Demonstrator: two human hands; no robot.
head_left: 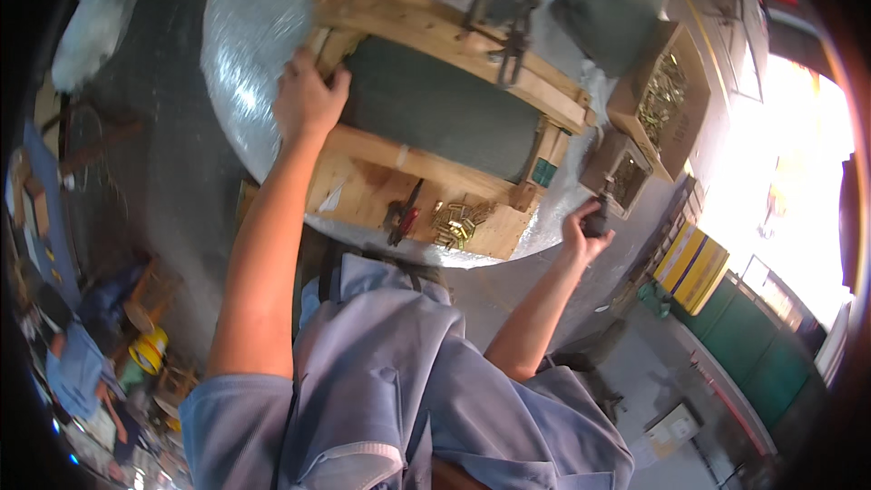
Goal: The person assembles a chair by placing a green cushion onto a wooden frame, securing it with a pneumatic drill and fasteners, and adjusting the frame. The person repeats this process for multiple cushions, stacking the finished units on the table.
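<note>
My left hand (pixel 308 98) is closed around the left end of a wooden frame (pixel 445 166) that surrounds a dark grey-green panel (pixel 435 109). The frame rests on a plywood board (pixel 363 186) on a round table. Off to the right, my right hand (pixel 585 234) grips a dark hand tool (pixel 595 220); its thin end points at a small box (pixel 626 180) of small metal pieces. The tool's exact kind is unclear. A pile of brass-coloured pieces (pixel 461 225) lies on the board's near edge, beside a red-handled tool (pixel 406 222).
Shiny plastic film covers the tabletop (pixel 240 63). A dark metal tool (pixel 514 32) lies across the frame's far rail. A larger cardboard box (pixel 694 109) with brass-coloured pieces stands at right. Another person (pixel 82 367) is at lower left; a yellow stack (pixel 691 268) stands at right.
</note>
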